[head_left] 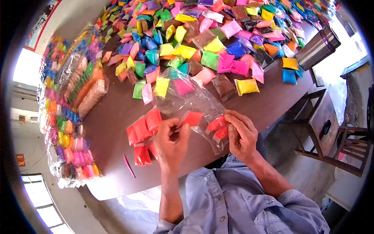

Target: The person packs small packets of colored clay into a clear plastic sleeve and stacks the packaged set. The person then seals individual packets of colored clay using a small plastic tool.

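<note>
The left hand [172, 136] pinches one small red packet [191, 119], puffy and shiny, above the table [111, 126]. The right hand [242, 134] pinches a clear bag [202, 100], with more red packets [221, 132] by its fingertips.

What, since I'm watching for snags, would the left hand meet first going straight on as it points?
Probably the clear plastic bag, beyond the red packet that the left hand holds; depth is unclear, so they may be touching.
</note>
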